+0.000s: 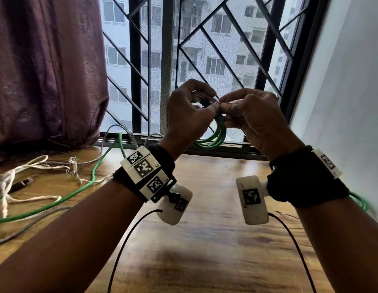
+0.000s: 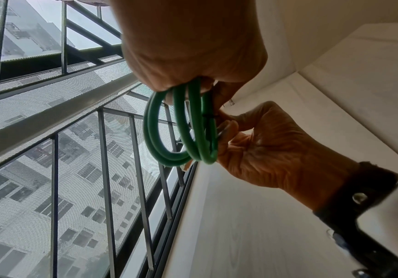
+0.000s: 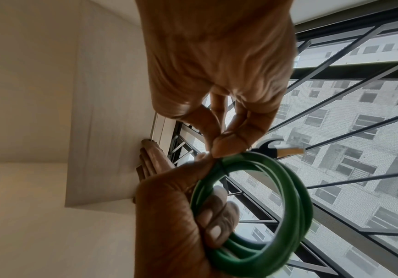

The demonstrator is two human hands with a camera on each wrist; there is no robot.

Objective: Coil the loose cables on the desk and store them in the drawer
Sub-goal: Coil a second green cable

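Observation:
A green cable coil of several loops hangs in the air before the window, above the wooden desk. My left hand grips the coil, its fingers curled through the loops. My right hand pinches the top of the coil between thumb and fingertip. A thin dark band crosses the strands at the pinch. The cable's plug sticks out just past my right fingers. In the left wrist view the coil hangs below my left hand.
Loose cables lie on the desk's left: a long green cable, a white cord, a grey cable and a dark plug. A purple curtain hangs at the left, a barred window behind, a white wall at the right.

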